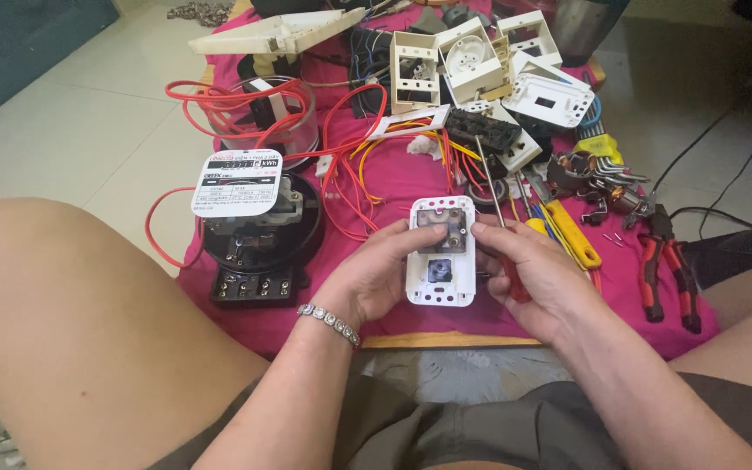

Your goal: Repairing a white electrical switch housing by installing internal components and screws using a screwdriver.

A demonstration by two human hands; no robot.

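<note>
A white socket plate with a dark insert is held upright between both hands above a pink cloth. My left hand grips its left edge, thumb on the upper face. Gripping the plate's right edge, my right hand also holds a red-handled screwdriver, whose thin shaft points up and away. A bracelet sits on the left wrist.
A black electricity meter with a white label stands at left, amid red wires. White switch boxes lie at the back. Red-handled pliers, hex keys and a yellow tool lie at right. My bare knees flank the cloth.
</note>
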